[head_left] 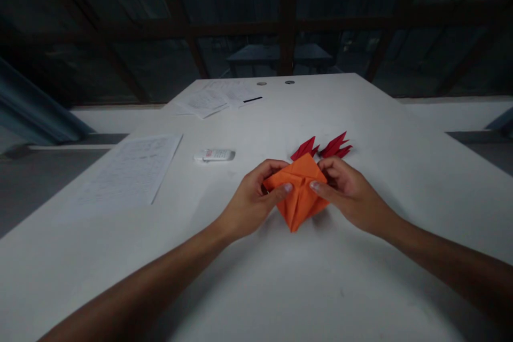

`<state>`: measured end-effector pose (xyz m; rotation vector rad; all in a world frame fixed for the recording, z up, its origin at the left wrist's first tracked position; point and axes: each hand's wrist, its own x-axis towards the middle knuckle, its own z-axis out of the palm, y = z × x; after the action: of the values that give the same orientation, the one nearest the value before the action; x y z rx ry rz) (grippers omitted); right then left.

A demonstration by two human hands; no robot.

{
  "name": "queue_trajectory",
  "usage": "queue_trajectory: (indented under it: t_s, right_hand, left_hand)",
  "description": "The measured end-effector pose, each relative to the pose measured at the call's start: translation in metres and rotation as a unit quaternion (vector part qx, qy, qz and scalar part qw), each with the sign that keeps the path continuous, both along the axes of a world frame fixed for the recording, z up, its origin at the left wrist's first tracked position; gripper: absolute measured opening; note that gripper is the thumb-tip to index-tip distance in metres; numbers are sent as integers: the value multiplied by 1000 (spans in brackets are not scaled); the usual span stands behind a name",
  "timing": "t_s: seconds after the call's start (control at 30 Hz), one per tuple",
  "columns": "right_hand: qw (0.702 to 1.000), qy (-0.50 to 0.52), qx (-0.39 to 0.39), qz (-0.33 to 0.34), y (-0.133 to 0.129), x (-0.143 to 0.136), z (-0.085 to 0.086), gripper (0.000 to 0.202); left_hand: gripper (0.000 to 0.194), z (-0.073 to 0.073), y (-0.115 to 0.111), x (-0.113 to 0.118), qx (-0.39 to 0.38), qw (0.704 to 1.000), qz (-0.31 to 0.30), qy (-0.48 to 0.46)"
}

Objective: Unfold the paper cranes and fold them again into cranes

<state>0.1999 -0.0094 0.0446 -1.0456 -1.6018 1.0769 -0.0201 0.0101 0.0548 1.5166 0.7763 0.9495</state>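
Observation:
A folded sheet of orange origami paper [298, 206] is held just over the white table, its pointed end toward me and creases running down its middle. My left hand [256, 197] grips its left side, thumb on top and fingers curled behind. On the opposite side my right hand [348, 189] pinches it the same way, with the thumb close to the centre fold. Right behind the orange paper lie two red folded paper pieces, one on the left [305, 148] and a spiky one on the right [337, 145]. The orange paper partly covers the left red piece.
The white table [385, 117] stretches away toward dark windows. To the left lie a white glue-like tube [215, 155] and a written sheet [132, 171]. Farther back are more papers [208, 100], a black strip [252, 99] and two round table fittings [289, 82].

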Motion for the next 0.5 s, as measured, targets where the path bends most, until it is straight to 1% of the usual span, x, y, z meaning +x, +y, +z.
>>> queue_trajectory:
  t_s: [0.03, 0.07, 0.1, 0.17, 0.23, 0.33, 0.4, 0.5]
  right_hand:
    - [998, 37, -49, 22, 0, -1, -1, 21]
    - [994, 67, -86, 30, 1, -3, -4, 22]
    - [990, 87, -110, 29, 1, -4, -6, 24]
    - [986, 107, -127, 14, 1, -6, -12, 30]
    - [987, 103, -122, 8, 2, -5, -19, 36]
    - [993, 42, -107, 19, 4, -2, -27, 37]
    - [996, -12, -90, 25, 5, 0, -31, 34]
    - [997, -65, -50, 10, 7, 1, -36, 28]
  left_hand:
    - [32, -1, 0, 0, -9, 1000, 2, -5]
    - [33, -2, 0, 1, -20, 1000, 3, -8]
    - [34, -4, 0, 1, -31, 1000, 2, -7]
    - [39, -9, 0, 2, -52, 999, -4, -2]
    - [45, -15, 2, 1, -69, 997, -20, 9]
    - [53, -24, 8, -4, -61, 995, -46, 68]
    - [55, -30, 13, -7, -25, 991, -49, 126]
    - [54, -34, 16, -10, 40, 980, -40, 191]
